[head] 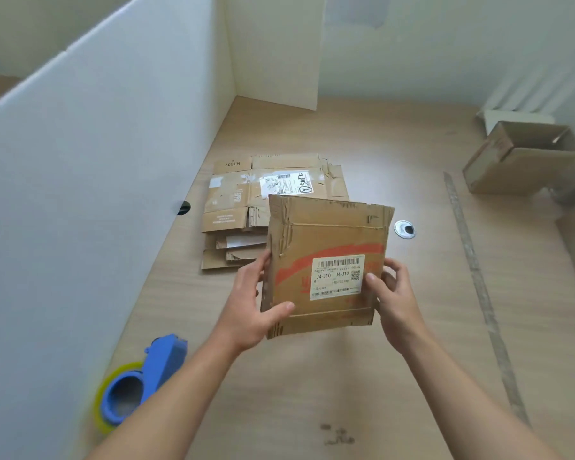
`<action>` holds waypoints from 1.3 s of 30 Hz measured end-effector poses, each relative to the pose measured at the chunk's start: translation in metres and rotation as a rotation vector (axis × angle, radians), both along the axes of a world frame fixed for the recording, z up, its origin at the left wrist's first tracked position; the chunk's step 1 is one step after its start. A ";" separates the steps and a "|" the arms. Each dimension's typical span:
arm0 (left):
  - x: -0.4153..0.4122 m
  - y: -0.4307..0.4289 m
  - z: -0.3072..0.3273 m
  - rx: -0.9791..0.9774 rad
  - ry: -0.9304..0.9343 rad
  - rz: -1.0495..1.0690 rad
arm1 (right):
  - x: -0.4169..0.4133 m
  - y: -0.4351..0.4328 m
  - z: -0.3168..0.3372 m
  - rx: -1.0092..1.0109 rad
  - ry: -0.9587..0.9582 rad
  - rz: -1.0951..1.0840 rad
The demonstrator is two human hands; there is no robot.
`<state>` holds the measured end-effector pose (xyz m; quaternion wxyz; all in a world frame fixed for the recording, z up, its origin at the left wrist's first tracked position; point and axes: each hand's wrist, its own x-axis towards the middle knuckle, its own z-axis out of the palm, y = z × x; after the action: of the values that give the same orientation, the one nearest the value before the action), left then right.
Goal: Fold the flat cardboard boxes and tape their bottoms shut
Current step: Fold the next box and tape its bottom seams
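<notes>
Cardboard box (326, 247) held, L grip (250, 313), R grip (395, 302)

Table (312, 393) bears cardboard stack (263, 200), tape dispenser (140, 376)

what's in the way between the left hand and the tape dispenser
Nothing visible. The tape dispenser lies in the open just left of the left forearm. But the left hand is occupied: with the right hand it grips the flat box.
</notes>
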<state>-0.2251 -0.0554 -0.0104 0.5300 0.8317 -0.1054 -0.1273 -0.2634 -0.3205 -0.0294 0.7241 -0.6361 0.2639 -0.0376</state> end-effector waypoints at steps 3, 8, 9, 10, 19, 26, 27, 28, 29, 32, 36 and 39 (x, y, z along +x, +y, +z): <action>-0.034 0.000 0.000 -0.015 -0.097 -0.064 | -0.041 -0.005 0.000 0.023 -0.065 -0.009; -0.071 0.000 0.000 0.059 -0.235 -0.097 | -0.087 -0.013 0.010 0.006 -0.144 0.040; -0.076 -0.002 0.002 0.062 -0.238 -0.100 | -0.092 -0.015 0.012 0.005 -0.150 0.038; -0.080 -0.004 0.004 0.060 -0.235 -0.101 | -0.096 -0.017 0.015 0.002 -0.155 0.038; -0.092 -0.017 0.042 -0.053 0.161 0.150 | -0.111 -0.035 0.048 0.124 -0.118 0.120; -0.109 -0.021 0.059 -0.067 0.286 0.152 | -0.124 -0.048 0.056 0.037 -0.067 0.199; -0.111 -0.021 0.059 -0.058 0.295 0.155 | -0.126 -0.051 0.057 0.012 -0.060 0.198; -0.114 -0.021 0.060 -0.054 0.297 0.156 | -0.129 -0.053 0.059 -0.007 -0.062 0.209; -0.117 -0.022 0.061 -0.053 0.292 0.157 | -0.132 -0.055 0.059 -0.016 -0.072 0.220; -0.125 -0.028 0.065 -0.059 0.272 0.152 | -0.138 -0.057 0.059 0.002 -0.114 0.224; -0.130 -0.032 0.064 -0.093 0.335 0.158 | -0.141 -0.055 0.054 0.000 -0.065 0.231; -0.129 -0.032 0.060 -0.101 0.399 0.193 | -0.142 -0.057 0.048 -0.019 0.020 0.317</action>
<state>-0.3545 -0.0876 0.0495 0.5911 0.7686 0.0753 -0.2325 -0.4054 -0.3773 0.0182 0.7122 -0.6770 0.1670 0.0812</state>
